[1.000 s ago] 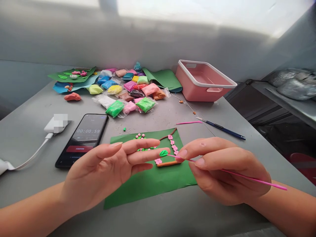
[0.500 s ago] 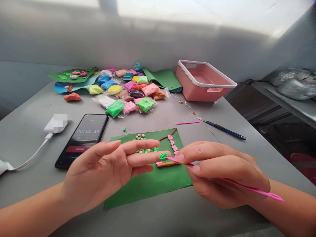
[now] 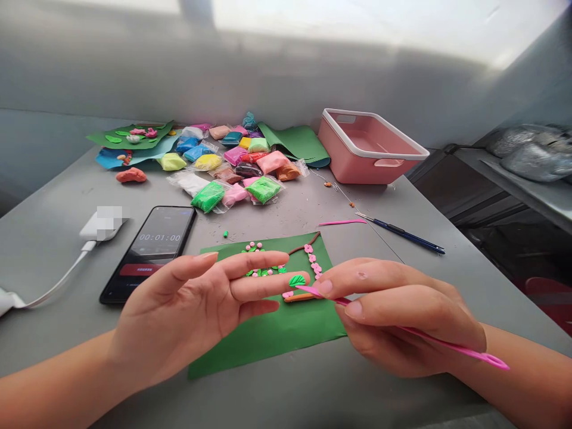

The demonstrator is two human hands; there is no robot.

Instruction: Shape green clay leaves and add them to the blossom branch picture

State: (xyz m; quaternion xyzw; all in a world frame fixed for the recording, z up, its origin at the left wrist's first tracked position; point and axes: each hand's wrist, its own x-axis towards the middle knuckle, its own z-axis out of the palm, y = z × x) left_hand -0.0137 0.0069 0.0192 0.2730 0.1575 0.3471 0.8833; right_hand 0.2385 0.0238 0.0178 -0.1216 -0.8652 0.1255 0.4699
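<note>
My left hand (image 3: 187,316) is held palm up with its fingers stretched out and apart. On one fingertip rests a small green clay leaf (image 3: 297,280) with grooves pressed into it. My right hand (image 3: 411,316) pinches a pink plastic clay tool (image 3: 451,344), whose pointed end is at the leaf's lower edge. Below both hands lies a green paper sheet (image 3: 268,351). It bears pink clay flowers (image 3: 311,258) in a row, a brown clay strand (image 3: 308,245), an orange clay strip (image 3: 298,298) and a cluster of leaves and pink balls, partly hidden by my left fingers.
A phone (image 3: 156,238) running a timer and a white charger (image 3: 102,225) lie left. Bagged colored clay (image 3: 210,196) is heaped behind, beside a pink basket (image 3: 357,167). Dark blue tweezers (image 3: 402,232) and another pink tool (image 3: 342,223) lie right. A green clay bit (image 3: 226,234) sits near the sheet.
The tool's tip has shifted slightly left along the leaf, and the leaf shows more grooves. My right hand has moved a little; my left stays nearly still.
</note>
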